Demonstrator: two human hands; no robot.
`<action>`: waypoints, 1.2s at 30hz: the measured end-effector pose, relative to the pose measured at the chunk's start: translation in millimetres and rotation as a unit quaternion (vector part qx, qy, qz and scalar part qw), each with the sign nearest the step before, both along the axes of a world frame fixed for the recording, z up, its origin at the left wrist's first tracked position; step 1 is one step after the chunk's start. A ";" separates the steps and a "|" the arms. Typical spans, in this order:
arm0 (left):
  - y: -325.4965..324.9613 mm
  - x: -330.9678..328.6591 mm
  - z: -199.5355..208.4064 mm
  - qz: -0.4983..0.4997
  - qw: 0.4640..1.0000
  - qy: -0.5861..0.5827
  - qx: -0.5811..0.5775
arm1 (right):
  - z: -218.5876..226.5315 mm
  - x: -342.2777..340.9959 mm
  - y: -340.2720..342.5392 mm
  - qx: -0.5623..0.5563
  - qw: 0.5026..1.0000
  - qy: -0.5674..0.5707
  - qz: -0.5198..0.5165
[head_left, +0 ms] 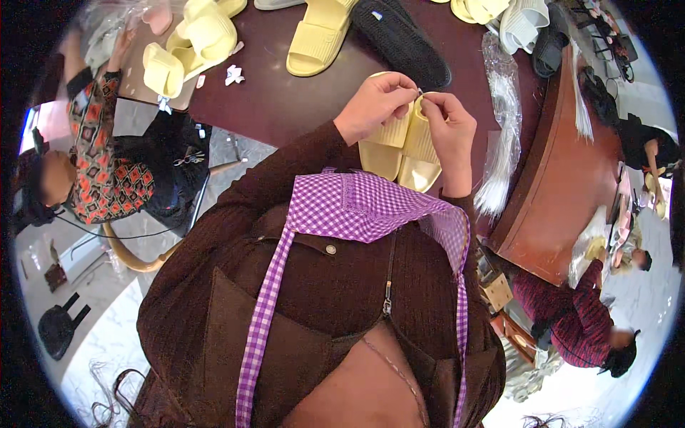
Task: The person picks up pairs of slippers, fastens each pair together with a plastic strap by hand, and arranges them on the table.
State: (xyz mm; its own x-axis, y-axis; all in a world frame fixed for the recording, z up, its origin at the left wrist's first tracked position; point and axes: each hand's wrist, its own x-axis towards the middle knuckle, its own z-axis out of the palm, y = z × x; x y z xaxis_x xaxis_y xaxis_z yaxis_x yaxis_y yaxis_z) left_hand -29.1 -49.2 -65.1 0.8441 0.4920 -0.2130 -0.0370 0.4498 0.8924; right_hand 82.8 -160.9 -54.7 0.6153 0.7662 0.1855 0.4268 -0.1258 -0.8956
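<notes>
A pair of pale yellow slide slippers (pixel 382 158) lies side by side on the table in front of me, toes and straps partly behind my hands. Over their far end, my left hand (pixel 377 105) and my right hand (pixel 451 130) meet, each closed in a pinch. Between the fingertips is something small and thin that I cannot make out. Just beyond lie a black slipper (pixel 403 41) and another yellow slide (pixel 317 39).
Several yellow slides (pixel 202 36) sit at the table's left end, near a co-worker in a patterned top (pixel 114 175). On the right, a clear bag of thin white strips (pixel 501 107) lies before a reddish-brown table (pixel 553 207). Other people work farther right.
</notes>
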 end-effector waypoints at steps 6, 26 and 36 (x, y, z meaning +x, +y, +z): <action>-16.7 -16.1 13.8 0.015 1.000 -0.003 0.018 | 7.3 -15.0 -13.8 0.024 1.000 0.008 0.013; -37.8 -29.3 23.4 0.052 0.998 -0.015 0.014 | 26.5 -31.6 -30.2 0.021 1.000 -0.002 0.018; -31.8 -32.1 26.1 0.058 0.995 -0.007 0.082 | 28.2 -33.6 -21.2 0.029 0.999 0.000 0.028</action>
